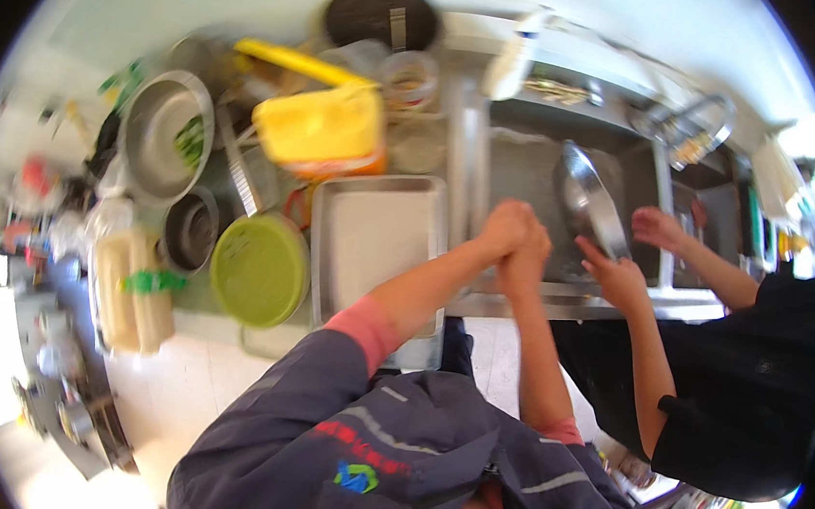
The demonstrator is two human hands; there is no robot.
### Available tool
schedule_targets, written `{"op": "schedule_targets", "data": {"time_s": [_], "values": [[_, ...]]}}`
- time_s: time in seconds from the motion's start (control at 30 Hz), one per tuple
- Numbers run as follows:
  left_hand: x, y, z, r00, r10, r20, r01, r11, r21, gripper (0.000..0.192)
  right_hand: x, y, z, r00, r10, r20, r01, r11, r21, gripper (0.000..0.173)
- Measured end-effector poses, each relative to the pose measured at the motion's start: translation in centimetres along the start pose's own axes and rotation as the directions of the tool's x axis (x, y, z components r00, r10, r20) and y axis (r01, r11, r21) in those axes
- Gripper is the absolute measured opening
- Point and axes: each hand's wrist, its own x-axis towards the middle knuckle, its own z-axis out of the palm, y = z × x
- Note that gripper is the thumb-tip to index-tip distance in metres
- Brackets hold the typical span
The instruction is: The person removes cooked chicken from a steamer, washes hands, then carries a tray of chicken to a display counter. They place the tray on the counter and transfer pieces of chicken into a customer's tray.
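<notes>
My left hand (507,228) and my right hand (528,256) are pressed together over the near left side of a stainless steel sink (524,170). Their fingers are folded against each other, and whether anything lies between them is hidden. Just right of my hands, a co-worker's hand (616,276) holds a shiny metal bowl (594,198) tilted on its side in the basin. The co-worker's other hand (657,228) is raised beside the bowl. A metal sheet tray (379,245) lies left of my hands on the counter.
Left of the tray are a green round lid (259,271), a yellow plastic container (324,127), a small metal pot (190,230) and a large metal bowl with greens (166,110). A white bottle (511,64) hangs over the sink's back edge. The co-worker in black (737,392) stands close at right.
</notes>
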Motion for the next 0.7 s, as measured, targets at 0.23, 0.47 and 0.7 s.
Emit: {"op": "schedule_targets", "data": {"time_s": [0.23, 0.47, 0.7], "values": [[-7.7, 3.0, -3.1, 0.921, -0.359, 0.151, 0.387, 0.890, -0.241, 0.048, -5.1, -0.9, 3.5, 0.820, 0.446, 0.360, -0.519, 0.843, 0.138, 0.042], [-17.4, 6.6, -9.4, 0.928, -0.340, 0.150, 0.368, 0.783, -0.502, 0.056, -7.1, -4.0, 4.0, 0.992, 0.082, -0.095, -0.066, 0.985, 0.162, 0.039], [-27.7, 7.4, -19.7, 0.895, -0.427, 0.127, 0.405, 0.663, -0.630, 0.033, -6.7, -13.5, 2.8, 0.946, 0.163, 0.280, -0.281, 0.843, 0.458, 0.023]]}}
